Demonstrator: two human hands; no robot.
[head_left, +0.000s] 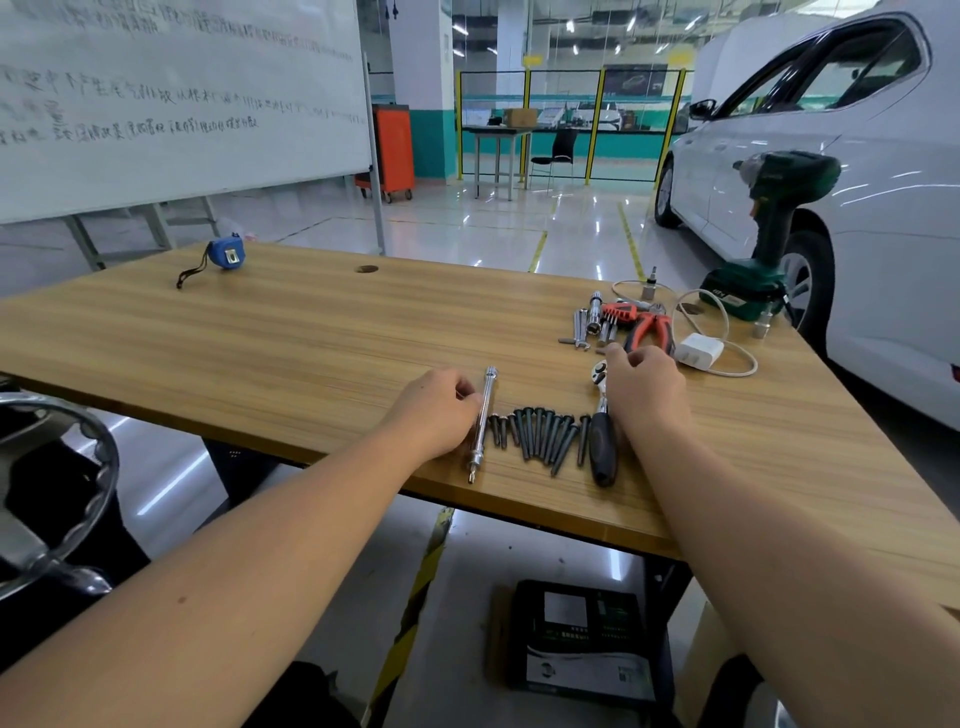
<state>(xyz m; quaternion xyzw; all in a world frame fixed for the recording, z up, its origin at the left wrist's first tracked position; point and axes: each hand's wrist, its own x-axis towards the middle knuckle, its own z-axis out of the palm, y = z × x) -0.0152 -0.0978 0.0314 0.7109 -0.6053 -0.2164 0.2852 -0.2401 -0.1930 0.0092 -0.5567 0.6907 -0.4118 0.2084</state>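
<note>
Black flat case (576, 639) is lying on the floor at the bottom of the frame, under the light wood-grain surface (311, 338). Along the near edge of that surface, a long chrome extension bar (480, 441) is lying just left of centre. The left hand (441, 410) is gripping its upper half with curled fingertips. Just right of the bar, a row of dark screws (540, 431) is lying side by side, and a black-handled ratchet wrench (602, 447) is lying beside them. The right hand (644, 389) is hovering over the ratchet's head with its fingers bent down; whether it is holding anything, I cannot tell. Beyond it, red-and-black pliers (649, 330) and a white plug charger (698, 353) are lying near a green cordless impact driver (769, 234), which is standing upright. A blue tape measure (226, 254) is sitting far off at the upper left.
</note>
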